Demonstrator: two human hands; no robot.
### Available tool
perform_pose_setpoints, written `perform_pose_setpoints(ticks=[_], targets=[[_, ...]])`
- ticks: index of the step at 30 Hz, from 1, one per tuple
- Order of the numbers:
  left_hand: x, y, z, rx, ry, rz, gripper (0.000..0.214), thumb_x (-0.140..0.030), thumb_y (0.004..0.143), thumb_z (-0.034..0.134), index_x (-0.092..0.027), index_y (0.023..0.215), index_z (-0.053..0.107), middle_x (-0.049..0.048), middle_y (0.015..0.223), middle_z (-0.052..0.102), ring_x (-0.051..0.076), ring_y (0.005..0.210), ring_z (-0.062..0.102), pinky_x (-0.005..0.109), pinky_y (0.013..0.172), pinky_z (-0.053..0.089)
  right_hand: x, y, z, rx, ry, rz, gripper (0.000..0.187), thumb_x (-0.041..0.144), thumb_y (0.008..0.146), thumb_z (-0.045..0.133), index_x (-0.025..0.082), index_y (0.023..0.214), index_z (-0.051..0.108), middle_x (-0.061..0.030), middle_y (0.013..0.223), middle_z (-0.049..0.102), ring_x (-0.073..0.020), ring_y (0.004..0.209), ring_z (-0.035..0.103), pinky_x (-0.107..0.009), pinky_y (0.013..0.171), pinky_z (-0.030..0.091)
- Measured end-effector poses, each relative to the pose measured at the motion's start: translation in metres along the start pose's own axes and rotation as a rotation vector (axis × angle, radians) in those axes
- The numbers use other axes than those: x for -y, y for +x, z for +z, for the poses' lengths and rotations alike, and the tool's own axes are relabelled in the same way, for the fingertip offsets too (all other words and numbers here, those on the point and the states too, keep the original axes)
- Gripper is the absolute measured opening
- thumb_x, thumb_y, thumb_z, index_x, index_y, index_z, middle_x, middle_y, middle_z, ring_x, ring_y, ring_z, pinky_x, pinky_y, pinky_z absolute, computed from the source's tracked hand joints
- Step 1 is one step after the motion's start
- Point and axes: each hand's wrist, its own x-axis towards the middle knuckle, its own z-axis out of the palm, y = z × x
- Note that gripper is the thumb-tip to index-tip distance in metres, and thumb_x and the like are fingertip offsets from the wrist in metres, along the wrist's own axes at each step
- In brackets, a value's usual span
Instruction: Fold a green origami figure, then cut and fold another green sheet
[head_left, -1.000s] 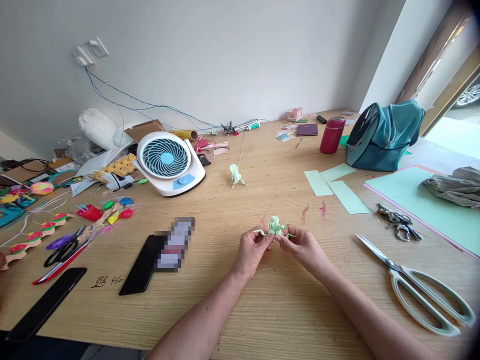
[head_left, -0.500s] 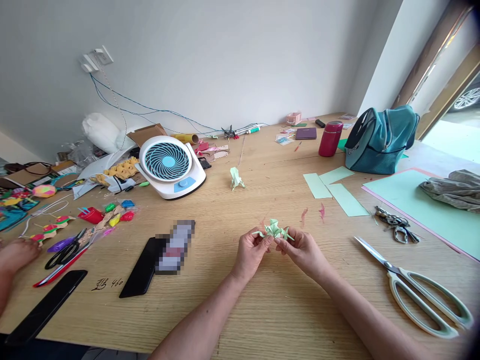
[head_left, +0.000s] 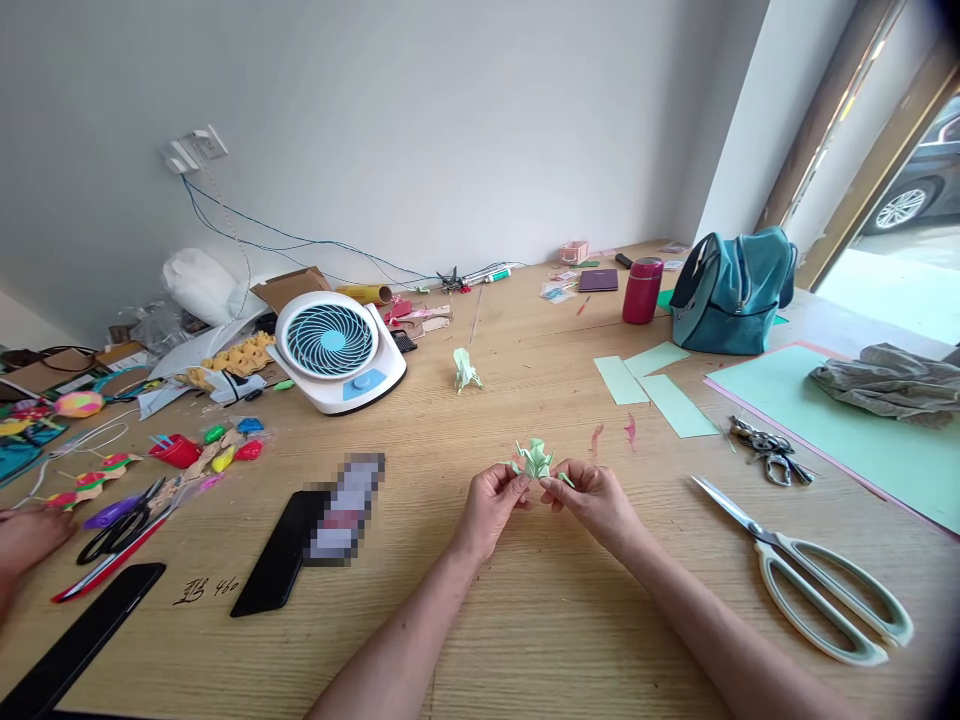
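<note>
A light green folded paper figure [head_left: 535, 459] with several pointed limbs is held just above the table, pinched from both sides. My left hand [head_left: 493, 502] grips its left side between thumb and fingers. On the other side, my right hand [head_left: 595, 498] pinches its right part, with the thumb in front. Fingertips cover part of the lower folds. Farther back, a second pale green folded paper figure [head_left: 466, 370] stands by itself on the wooden table [head_left: 525, 620].
Large scissors [head_left: 802, 570], keys [head_left: 770, 450] and green paper strips [head_left: 677, 405] lie to the right. Behind them are a red flask [head_left: 643, 291] and a teal bag [head_left: 735, 292]. A white fan [head_left: 337, 350], phones [head_left: 281, 550] and another person's hand [head_left: 34, 540] are left.
The camera view has shifted slightly, moving the table items a little left and down in the picture. Both hands keep hold of the paper figure, which has turned slightly.
</note>
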Motion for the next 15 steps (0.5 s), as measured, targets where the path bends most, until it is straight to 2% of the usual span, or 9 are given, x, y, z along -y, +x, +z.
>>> perform_pose_setpoints(ticks=[2,4,6,8,10,12,14,15], targets=[[0.001,0.0,0.002,-0.017,-0.004,0.002,0.043,-0.051,0.062,0.084,-0.013,0.073,0.066,-0.0025,0.065,0.057,0.01,0.059,0.051,0.024,0.056,0.052,-0.002,0.001,-0.001,0.011,0.005,-0.004,0.045,0.063,0.072,0.071,0.018,0.07,0.067,-0.0051,0.066,0.07,-0.0171,0.058,0.063,-0.03,0.058,0.05],[0.003,0.001,0.002,-0.05,-0.009,0.001,0.044,-0.052,0.061,0.084,-0.013,0.073,0.066,-0.0031,0.063,0.056,0.009,0.057,0.05,0.023,0.054,0.05,-0.005,0.003,-0.002,0.016,0.001,-0.01,0.044,0.059,0.073,0.072,0.018,0.088,0.071,-0.004,0.072,0.072,-0.0183,0.064,0.065,-0.032,0.063,0.052],[0.005,0.002,0.0,-0.101,-0.019,-0.003,0.046,-0.053,0.059,0.084,-0.014,0.071,0.065,-0.0038,0.062,0.054,0.008,0.056,0.049,0.021,0.051,0.049,-0.01,0.007,-0.006,0.0,-0.014,-0.019,0.051,0.054,0.075,0.072,0.018,0.113,0.067,-0.0029,0.079,0.072,-0.0187,0.069,0.067,-0.033,0.068,0.053],[0.008,0.007,-0.005,-0.166,-0.032,-0.016,0.048,-0.055,0.058,0.084,-0.014,0.069,0.062,-0.0043,0.062,0.053,0.008,0.055,0.048,0.02,0.049,0.046,-0.015,0.011,-0.011,-0.044,-0.043,-0.029,0.055,0.049,0.08,0.068,0.018,0.124,0.06,-0.0037,0.084,0.072,-0.0186,0.072,0.067,-0.034,0.071,0.053],[0.009,0.017,-0.011,-0.233,-0.042,-0.049,0.049,-0.055,0.058,0.084,-0.014,0.069,0.06,-0.0039,0.065,0.053,0.007,0.055,0.048,0.018,0.047,0.044,-0.018,0.013,-0.016,-0.092,-0.078,-0.041,0.047,0.044,0.084,0.063,0.017,0.122,0.059,-0.0051,0.085,0.072,-0.0193,0.075,0.067,-0.035,0.073,0.053],[0.007,0.032,-0.018,-0.282,-0.043,-0.106,0.045,-0.051,0.065,0.083,-0.013,0.075,0.061,-0.0017,0.07,0.056,0.008,0.058,0.051,0.019,0.049,0.045,-0.018,0.014,-0.019,-0.111,-0.105,-0.056,0.039,0.042,0.085,0.061,0.018,0.116,0.062,-0.0058,0.084,0.072,-0.0209,0.08,0.067,-0.036,0.074,0.053],[0.0,0.052,-0.025,-0.303,-0.032,-0.168,0.035,-0.041,0.081,0.074,-0.01,0.094,0.064,0.0053,0.089,0.064,0.013,0.073,0.061,0.026,0.063,0.054,-0.016,0.013,-0.02,-0.108,-0.122,-0.068,0.035,0.042,0.085,0.06,0.018,0.11,0.063,-0.0062,0.083,0.072,-0.0222,0.083,0.068,-0.036,0.073,0.053],[-0.004,0.063,-0.028,-0.303,-0.026,-0.198,0.033,-0.037,0.088,0.067,-0.012,0.109,0.063,0.0087,0.105,0.064,0.018,0.087,0.064,0.034,0.074,0.057,-0.015,0.013,-0.02,-0.104,-0.127,-0.071,0.034,0.043,0.085,0.06,0.018,0.108,0.064,-0.0063,0.083,0.072,-0.0225,0.083,0.068,-0.036,0.073,0.054]])
